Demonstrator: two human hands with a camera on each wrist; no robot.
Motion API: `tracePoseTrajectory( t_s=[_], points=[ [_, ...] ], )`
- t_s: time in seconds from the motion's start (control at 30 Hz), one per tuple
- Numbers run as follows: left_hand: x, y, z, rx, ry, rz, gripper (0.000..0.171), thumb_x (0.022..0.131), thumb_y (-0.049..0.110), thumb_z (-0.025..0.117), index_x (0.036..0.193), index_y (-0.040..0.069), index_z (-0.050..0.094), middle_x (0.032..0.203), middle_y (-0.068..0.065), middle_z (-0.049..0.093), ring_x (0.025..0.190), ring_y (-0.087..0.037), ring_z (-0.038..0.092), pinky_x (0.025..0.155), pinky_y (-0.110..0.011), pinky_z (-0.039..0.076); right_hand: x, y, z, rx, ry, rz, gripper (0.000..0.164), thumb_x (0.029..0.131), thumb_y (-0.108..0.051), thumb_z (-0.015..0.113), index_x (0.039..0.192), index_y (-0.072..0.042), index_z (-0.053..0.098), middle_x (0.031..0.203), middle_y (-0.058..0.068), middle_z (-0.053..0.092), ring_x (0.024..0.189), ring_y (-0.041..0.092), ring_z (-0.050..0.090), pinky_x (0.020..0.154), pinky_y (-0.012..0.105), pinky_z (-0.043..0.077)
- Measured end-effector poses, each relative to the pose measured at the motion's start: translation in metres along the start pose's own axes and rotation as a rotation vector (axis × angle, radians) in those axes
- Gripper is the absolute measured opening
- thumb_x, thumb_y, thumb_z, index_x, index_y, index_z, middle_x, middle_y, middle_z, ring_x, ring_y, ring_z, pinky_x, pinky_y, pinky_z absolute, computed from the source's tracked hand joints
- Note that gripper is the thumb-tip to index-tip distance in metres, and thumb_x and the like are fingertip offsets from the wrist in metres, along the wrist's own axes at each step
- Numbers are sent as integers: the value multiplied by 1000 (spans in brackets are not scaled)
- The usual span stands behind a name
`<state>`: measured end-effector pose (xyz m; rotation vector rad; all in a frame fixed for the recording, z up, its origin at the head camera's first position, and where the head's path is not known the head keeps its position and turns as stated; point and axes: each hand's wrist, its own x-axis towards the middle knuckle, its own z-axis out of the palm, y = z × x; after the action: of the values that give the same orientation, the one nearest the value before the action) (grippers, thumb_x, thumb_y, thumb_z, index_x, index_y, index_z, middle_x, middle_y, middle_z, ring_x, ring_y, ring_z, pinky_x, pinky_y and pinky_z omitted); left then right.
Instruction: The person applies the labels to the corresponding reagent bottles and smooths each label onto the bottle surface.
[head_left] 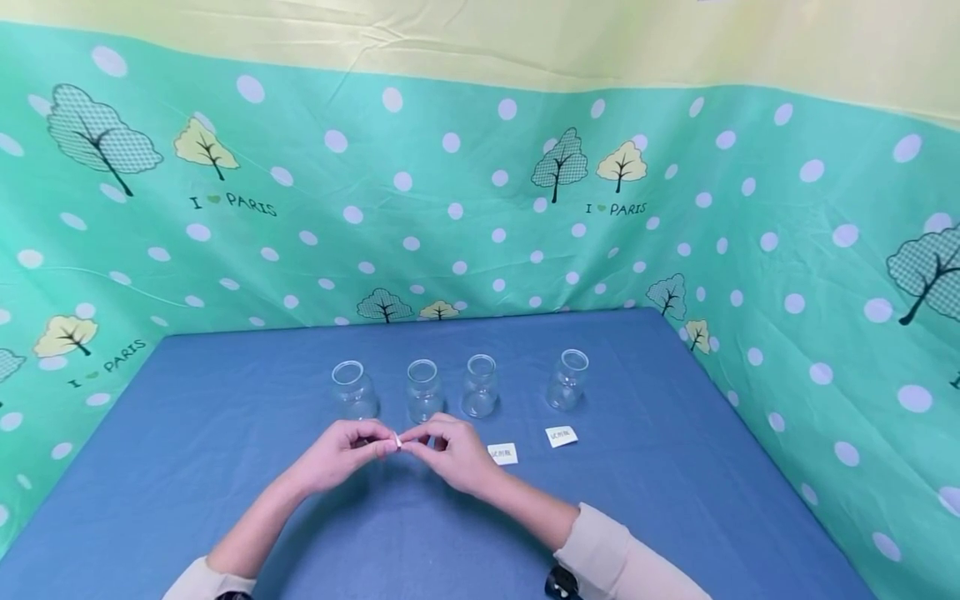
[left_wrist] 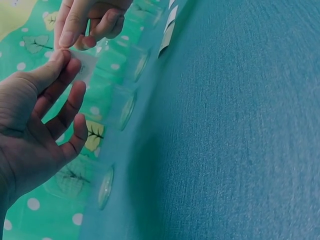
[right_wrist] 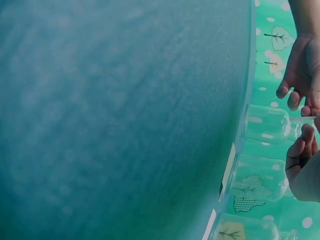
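A small white paper label (head_left: 398, 443) (left_wrist: 87, 66) is held up between the two hands, above the table near the front of the jars. My left hand (head_left: 343, 450) (left_wrist: 45, 115) pinches one edge with thumb and index finger, its other fingers loosely bent. From the other side, my right hand (head_left: 453, 454) (left_wrist: 95, 17) pinches the label at its edge with thumb and fingertips. Just beyond the hands stand two clear glass jars, a left one (head_left: 354, 398) and a middle one (head_left: 424, 392). Any writing on the held label is too small to read.
Further right stand two more open glass jars, one (head_left: 480, 390) near the middle and one (head_left: 567, 382) apart. Two white labels with handwriting, a nearer one (head_left: 502, 453) and a farther one (head_left: 561, 436), lie on the blue tablecloth (head_left: 675, 500). A dotted green curtain (head_left: 420, 208) surrounds the table.
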<state>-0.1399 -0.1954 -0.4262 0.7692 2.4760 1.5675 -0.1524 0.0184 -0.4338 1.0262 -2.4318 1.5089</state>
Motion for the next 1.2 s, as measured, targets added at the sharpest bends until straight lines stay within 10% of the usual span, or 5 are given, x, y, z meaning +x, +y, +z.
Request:
tracePoseTrajectory(
  t_s=[1.2],
  points=[
    [2, 5, 7, 13, 84, -18, 16, 89, 16, 64, 94, 3, 69, 87, -7, 68, 72, -3, 58, 63, -23, 50, 4, -1, -10, 23, 2, 136, 12, 86, -22, 68, 88, -12, 73, 79, 0, 64, 58, 3, 45, 55, 15, 40]
  ],
)
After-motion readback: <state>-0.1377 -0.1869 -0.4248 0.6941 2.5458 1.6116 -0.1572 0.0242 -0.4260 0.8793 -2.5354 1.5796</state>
